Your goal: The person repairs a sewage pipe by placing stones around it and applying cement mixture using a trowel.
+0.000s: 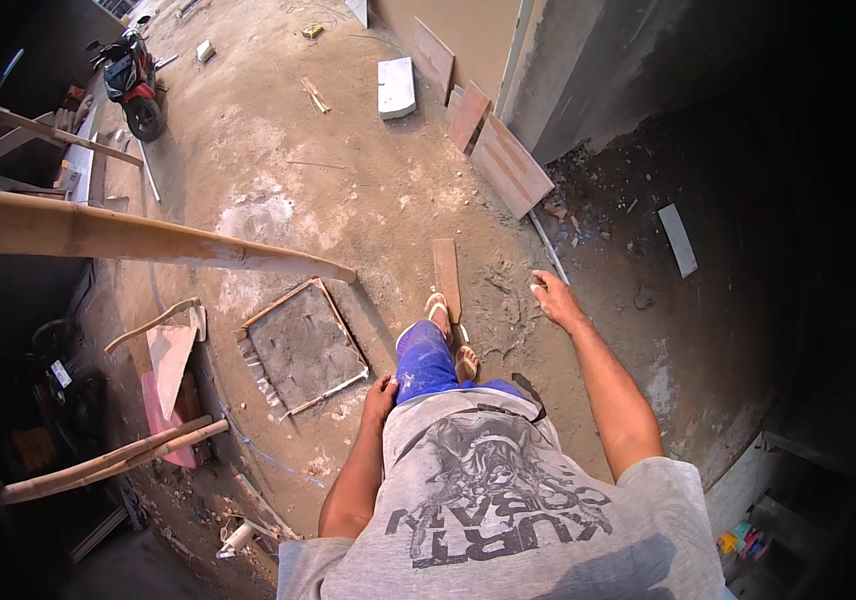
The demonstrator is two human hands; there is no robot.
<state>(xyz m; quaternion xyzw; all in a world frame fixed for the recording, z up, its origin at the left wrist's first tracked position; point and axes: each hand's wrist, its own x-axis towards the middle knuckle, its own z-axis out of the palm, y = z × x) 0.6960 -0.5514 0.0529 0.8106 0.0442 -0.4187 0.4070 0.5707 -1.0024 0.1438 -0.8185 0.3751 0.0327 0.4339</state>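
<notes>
our left hand (380, 399) hangs beside our blue trousers (423, 362); we cannot tell its grip's state. our right hand (554, 300) is held out over the ground (348, 170), its grip loosely parted. a wooden frame (344, 325) filled with grey mix (306, 340) lies left of our feet (439, 314).

Head-worn fisheye looks steeply down past the near shirt (503, 490) to the ground (358, 205)

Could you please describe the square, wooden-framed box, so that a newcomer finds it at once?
Find the thick tan bamboo pole entering from the left. Just below its right-hand end, left of the person's left hand, lies the shallow square wooden-framed box. Unlike the pale triangular board farther left, it holds rough grey mortar-like material.
</notes>
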